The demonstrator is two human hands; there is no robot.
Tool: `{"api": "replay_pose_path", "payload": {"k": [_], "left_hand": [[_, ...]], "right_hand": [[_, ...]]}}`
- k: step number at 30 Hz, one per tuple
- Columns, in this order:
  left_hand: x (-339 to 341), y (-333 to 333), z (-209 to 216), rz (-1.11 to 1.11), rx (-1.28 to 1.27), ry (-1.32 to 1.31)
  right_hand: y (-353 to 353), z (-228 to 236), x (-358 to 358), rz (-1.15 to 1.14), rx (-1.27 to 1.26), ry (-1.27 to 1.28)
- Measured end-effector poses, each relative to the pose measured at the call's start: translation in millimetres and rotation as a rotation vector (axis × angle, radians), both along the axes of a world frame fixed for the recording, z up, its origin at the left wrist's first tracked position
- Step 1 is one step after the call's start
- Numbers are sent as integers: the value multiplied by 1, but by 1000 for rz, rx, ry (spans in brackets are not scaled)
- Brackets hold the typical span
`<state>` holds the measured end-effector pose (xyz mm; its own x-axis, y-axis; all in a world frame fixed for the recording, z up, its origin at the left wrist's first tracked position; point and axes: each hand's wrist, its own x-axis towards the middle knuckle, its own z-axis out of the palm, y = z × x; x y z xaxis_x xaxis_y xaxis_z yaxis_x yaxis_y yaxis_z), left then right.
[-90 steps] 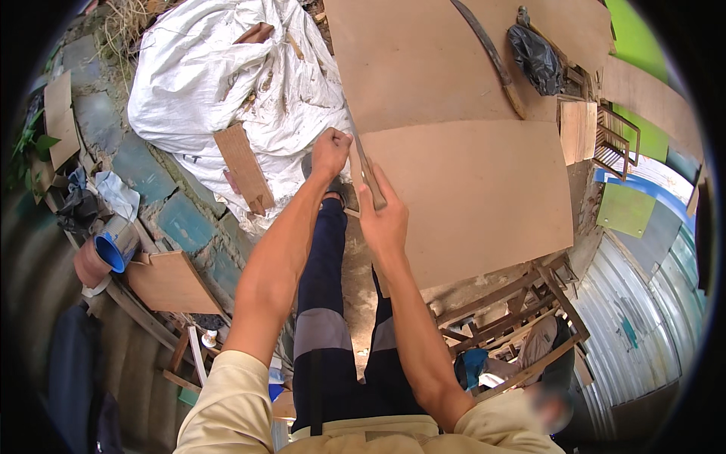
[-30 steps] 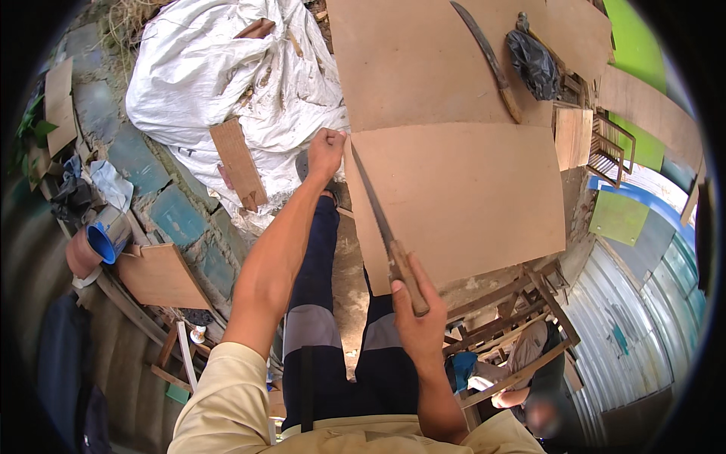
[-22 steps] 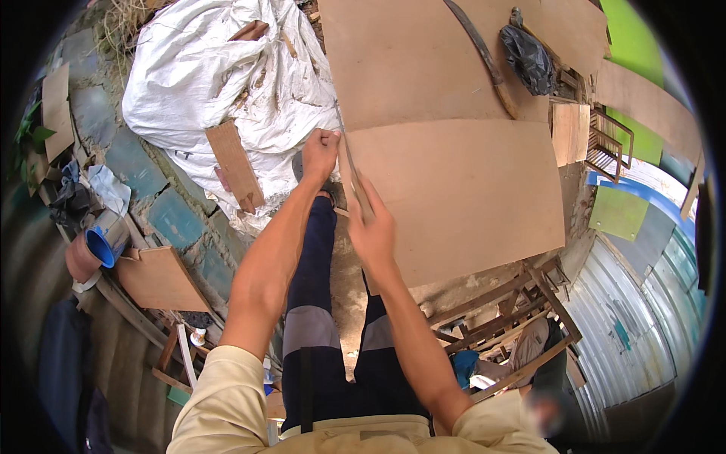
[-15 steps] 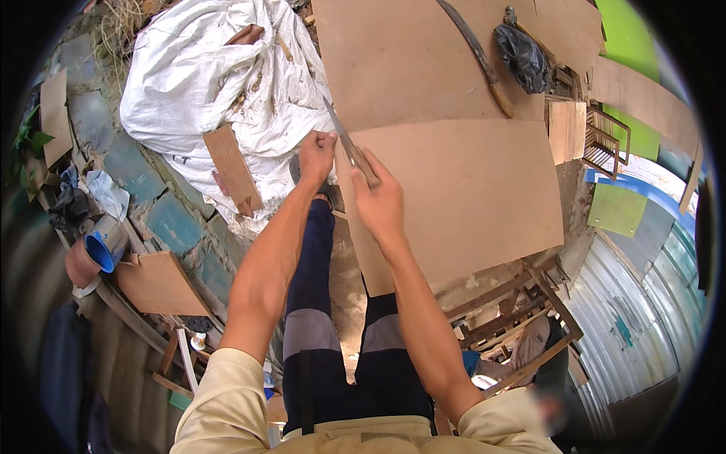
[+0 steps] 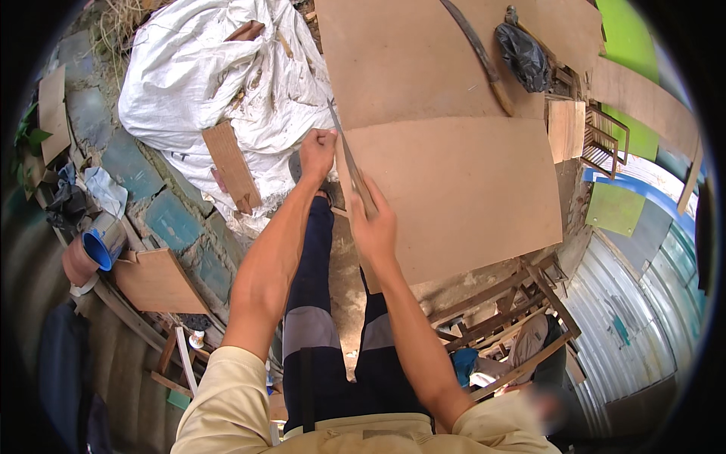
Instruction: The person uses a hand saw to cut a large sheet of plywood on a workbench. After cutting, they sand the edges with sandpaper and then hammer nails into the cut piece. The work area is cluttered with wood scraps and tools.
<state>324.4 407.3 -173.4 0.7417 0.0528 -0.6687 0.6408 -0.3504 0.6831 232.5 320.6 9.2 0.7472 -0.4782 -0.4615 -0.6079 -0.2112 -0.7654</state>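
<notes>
My right hand (image 5: 375, 229) is closed around the lower end of a long, narrow knife-like metal blade (image 5: 346, 155). Its handle is hidden in my palm, and the point faces away from me. The blade lies along the left edge of a large brown board (image 5: 461, 189). Just left of that edge, my left hand (image 5: 317, 153) is closed, thumb and fingertips pinched close to the blade. What those fingers grip is too small to tell. Farther off, a curved blade with a wooden handle (image 5: 495, 92) rests on a second brown sheet (image 5: 401, 60).
A crumpled white sack (image 5: 181, 91) lies at the far left with a wood strip (image 5: 231, 166) on it. A black plastic bag (image 5: 523, 59) sits at the far right. Near right are a wooden frame (image 5: 507, 318) and corrugated metal (image 5: 620, 318). A blue-lined container (image 5: 98, 250) stands left.
My right hand has drawn back toward me along the board's edge, and the blade now lies closer to that edge. My left hand has barely moved.
</notes>
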Motion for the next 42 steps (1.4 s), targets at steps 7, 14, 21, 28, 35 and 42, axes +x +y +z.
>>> {"api": "replay_pose_path", "payload": {"k": [7, 14, 21, 28, 35, 42], "left_hand": [[2, 6, -3, -6, -134, 51], [-21, 16, 12, 46, -175, 178], [-24, 15, 12, -134, 104, -5], [-22, 1, 22, -108, 88, 5], [-25, 15, 11, -12, 16, 59], [-29, 11, 7, -22, -13, 13]], "right_hand": [[-21, -2, 69, 39, 97, 272], [-15, 130, -21, -42, 166, 244], [5, 80, -32, 54, 81, 98], [-9, -20, 62, 18, 92, 283], [-10, 91, -8, 55, 13, 176], [-6, 130, -36, -127, 196, 268]]}}
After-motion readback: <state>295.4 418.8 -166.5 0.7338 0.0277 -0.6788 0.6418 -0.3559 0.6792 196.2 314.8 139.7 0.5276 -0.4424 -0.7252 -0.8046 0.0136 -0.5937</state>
